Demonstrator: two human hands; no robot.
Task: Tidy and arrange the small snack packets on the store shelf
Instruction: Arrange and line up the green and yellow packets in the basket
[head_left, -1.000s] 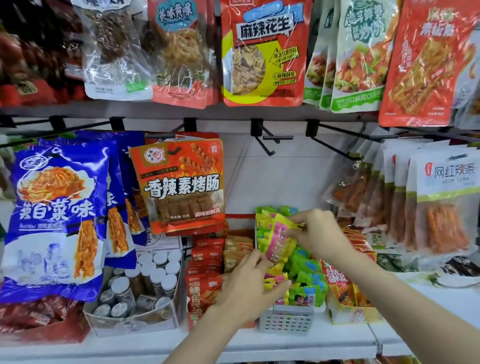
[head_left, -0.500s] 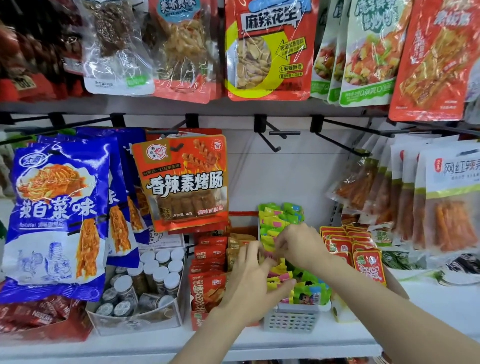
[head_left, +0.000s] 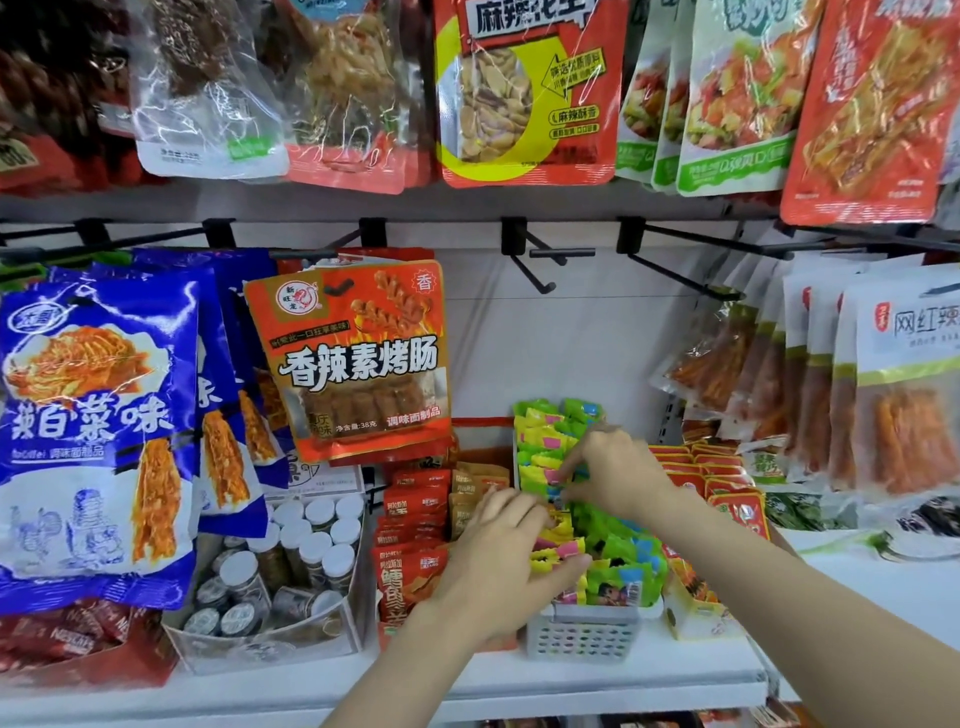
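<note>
Small yellow-and-pink snack packets (head_left: 540, 447) stand in a row along the left side of a white slotted basket (head_left: 582, 636) on the shelf. Green-and-blue packets (head_left: 626, 564) fill its right side. My left hand (head_left: 498, 566) reaches in from the lower left; its curled fingers and thumb grip a few yellow-and-pink packets near the front of the row. My right hand (head_left: 615, 467) is over the middle of the basket, fingertips curled down and pinching packets in the same row. The packets under both hands are partly hidden.
Red packets (head_left: 413, 525) and brown packets (head_left: 470, 488) stand left of the basket, and a clear bin of small jars (head_left: 291, 561) beyond them. More red packets (head_left: 727, 493) sit to the right. Hanging bags (head_left: 358, 358) and black pegs (head_left: 545, 260) overhang the white shelf (head_left: 519, 691).
My right hand, which held a pink-and-yellow packet raised above the basket, has come down into the row. My left hand has closed in on the front packets.
</note>
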